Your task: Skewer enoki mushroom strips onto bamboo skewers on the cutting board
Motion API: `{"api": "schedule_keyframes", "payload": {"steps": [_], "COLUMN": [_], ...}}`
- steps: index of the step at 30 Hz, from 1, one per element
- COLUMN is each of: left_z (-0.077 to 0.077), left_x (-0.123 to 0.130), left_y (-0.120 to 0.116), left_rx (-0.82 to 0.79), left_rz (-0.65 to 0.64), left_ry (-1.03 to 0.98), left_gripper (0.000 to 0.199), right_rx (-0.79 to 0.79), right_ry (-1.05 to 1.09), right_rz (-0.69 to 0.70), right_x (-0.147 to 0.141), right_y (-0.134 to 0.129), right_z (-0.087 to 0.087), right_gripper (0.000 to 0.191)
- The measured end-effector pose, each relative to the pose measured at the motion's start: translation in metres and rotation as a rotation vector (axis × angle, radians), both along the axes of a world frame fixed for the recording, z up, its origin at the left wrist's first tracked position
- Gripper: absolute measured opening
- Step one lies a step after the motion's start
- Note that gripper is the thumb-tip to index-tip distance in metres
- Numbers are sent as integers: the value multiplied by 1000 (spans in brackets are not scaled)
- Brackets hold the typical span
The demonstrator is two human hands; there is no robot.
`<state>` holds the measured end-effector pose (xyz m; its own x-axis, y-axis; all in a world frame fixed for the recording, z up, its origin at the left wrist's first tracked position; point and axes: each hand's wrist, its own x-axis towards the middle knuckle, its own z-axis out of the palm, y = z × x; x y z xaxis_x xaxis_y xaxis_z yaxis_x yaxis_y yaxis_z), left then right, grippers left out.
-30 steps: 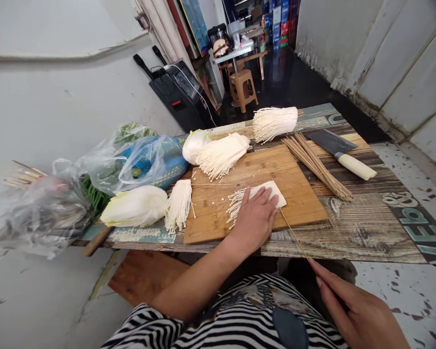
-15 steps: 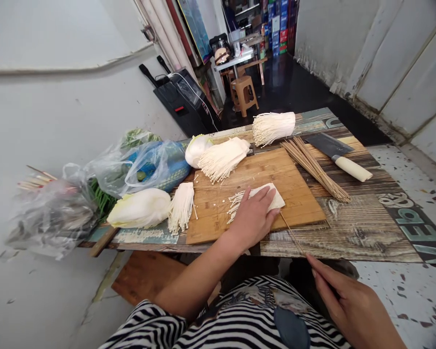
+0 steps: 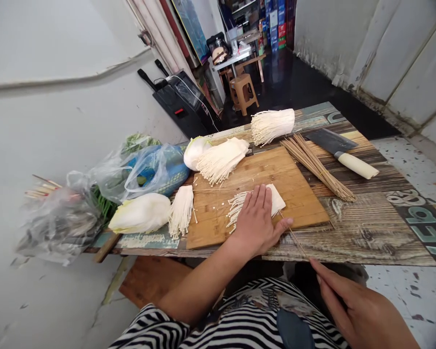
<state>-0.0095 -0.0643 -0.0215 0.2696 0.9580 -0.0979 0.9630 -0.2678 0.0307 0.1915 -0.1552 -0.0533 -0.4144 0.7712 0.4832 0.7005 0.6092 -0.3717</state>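
Room: a narrow passage with pale walls, a dark floor running back to a plastic stool [image 3: 242,90] and stacked shop goods; a low table [image 3: 366,228] with a wood-print top stands across it
Far left end of the table: clear plastic bags [image 3: 60,220] holding greens, with used skewer ends poking out behind, kept off the working area
Left edge: a napa cabbage piece [image 3: 140,219] lying on its side, a small enoki bunch [image 3: 180,210] just beside it, half on the board's corner
Cutting board [image 3: 298,194]: bamboo, set square to the near table edge so the work sits right in front of the person
Back of the board: a second cabbage piece [image 3: 193,150] and a larger enoki bunch [image 3: 221,159], roots toward the back; another full bunch [image 3: 272,125] lies behind the board's far edge
Left hand [image 3: 256,220]: flat, palm down, fingers together and stretched, thumb spread toward the near edge, pressing a tofu skin sheet [image 3: 278,201] with enoki strands [image 3: 236,206] sticking out of its left side; the press keeps the roll from opening
Skewer in use [image 3: 294,235]: one thin bamboo stick, its tip at the sheet's near right corner, running back over the table edge
Right hand [image 3: 352,303]: below the table edge, fingers pinched on the skewer's tail, lined up along the stick
Right of the board: a loose pile of bamboo skewers [image 3: 318,167] within reach
Far right corner: a cleaver [image 3: 339,150] lying flat, its pale handle toward the right
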Motion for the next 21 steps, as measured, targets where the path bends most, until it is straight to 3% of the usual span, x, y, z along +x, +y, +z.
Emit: {"api": "schedule_keyframes", "payload": {"steps": [21], "left_z": [-2], "left_x": [-2], "left_y": [0], "left_rx": [4], "left_rz": [-12], "left_ry": [-43], "left_gripper": [88], "right_rx": [-70], "right_ry": [146], "right_rz": [16], "right_x": [-19], "right_y": [14], "right_z": [4], "right_gripper": [30]}}
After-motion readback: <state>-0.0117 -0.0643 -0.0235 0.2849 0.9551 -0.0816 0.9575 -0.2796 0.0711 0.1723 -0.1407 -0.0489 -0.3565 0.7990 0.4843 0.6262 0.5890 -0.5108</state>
